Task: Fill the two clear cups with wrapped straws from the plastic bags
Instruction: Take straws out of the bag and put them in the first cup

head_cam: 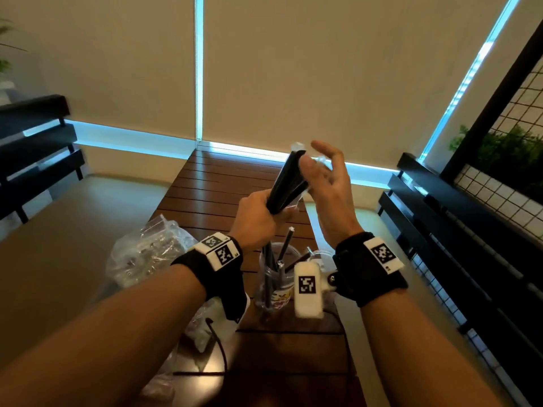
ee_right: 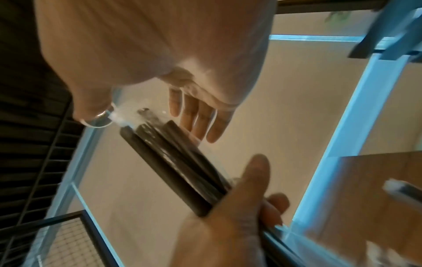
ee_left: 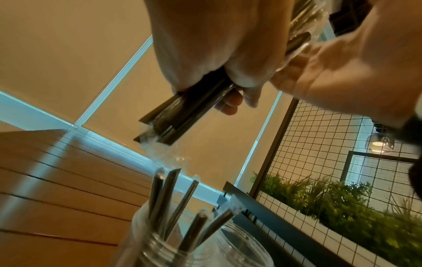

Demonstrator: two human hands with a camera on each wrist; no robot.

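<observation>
Black wrapped straws, light, stiff but slippery in film, sit clenched low in the left hand, the right hand spread beside their tops.

Held mid-frame above two cups: straw bundle, left hand low, right hand beside; bag lower left.

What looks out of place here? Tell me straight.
Nothing is spilled or broken. The left hand grips a bundle of black wrapped straws above the cups; the right hand is open beside it. The straws in the near cup lean unevenly.
</observation>
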